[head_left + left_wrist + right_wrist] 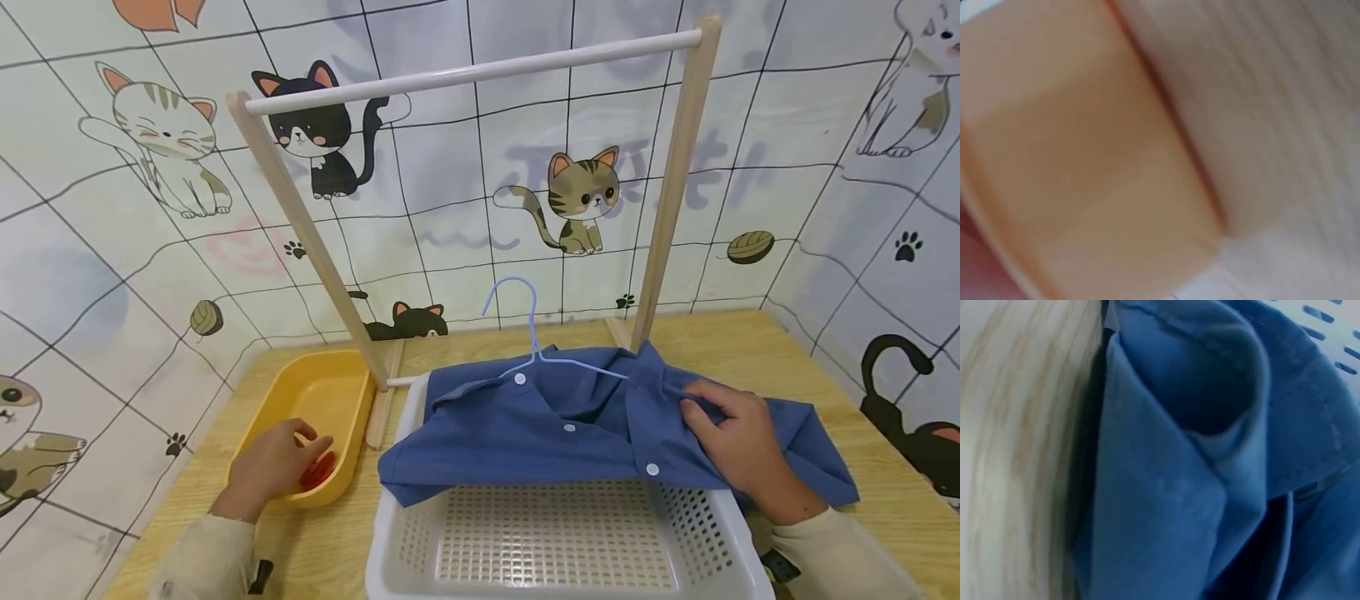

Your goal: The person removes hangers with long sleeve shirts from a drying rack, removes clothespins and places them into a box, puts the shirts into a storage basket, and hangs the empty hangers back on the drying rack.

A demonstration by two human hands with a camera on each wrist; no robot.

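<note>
A blue buttoned shirt lies across the white basket, a light purple wire hanger in its collar with the hook standing up. At the shirt's right side, my right hand pinches the cloth between thumb and fingers, along the hanger's arm. Folds of the shirt fill the right wrist view. My left hand reaches over the near end of a yellow bin, fingers loosely bent just above several small red pieces. The blurred left wrist view shows the bin's outer wall.
A white perforated basket stands at the front centre. Behind it rises a wooden rack with a white top rail, its left foot beside the bin. A cat-patterned wall covering closes off the back of the wooden table.
</note>
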